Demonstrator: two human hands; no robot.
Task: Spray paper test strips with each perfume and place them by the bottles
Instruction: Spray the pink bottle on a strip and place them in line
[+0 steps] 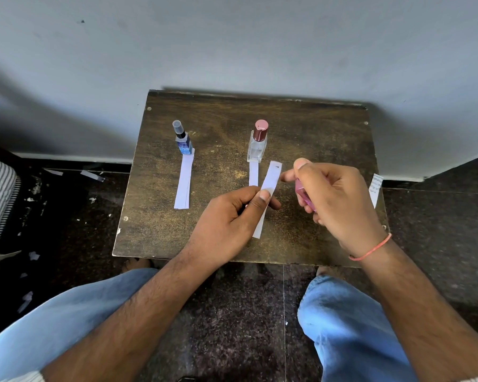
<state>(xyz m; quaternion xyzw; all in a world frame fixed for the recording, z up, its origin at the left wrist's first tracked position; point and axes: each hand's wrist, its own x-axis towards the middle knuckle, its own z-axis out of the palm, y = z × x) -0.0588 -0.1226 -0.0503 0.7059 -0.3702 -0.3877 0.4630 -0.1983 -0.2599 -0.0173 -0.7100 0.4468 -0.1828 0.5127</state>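
Knees in blue jeans (351, 326) sit nearest. L hand (226, 219) grip pinches a paper strip (268, 188) above the tabletop (315, 128); R hand (340, 199) grip wraps a pink bottle (301, 193) beside it. Blue bottle (184, 139) & clear bottle (257, 142) stand upright, each w/ a strip in front.

We see two bare forearms, both dusted with dark hair. The right hand (340, 205) wears a thin orange-red thread bracelet (371, 250) at the wrist. The left hand (226, 219) has no jewellery. Loose light-blue denim jeans (353, 334) cover both knees. Striped sleeve edges show at the bottom corners.
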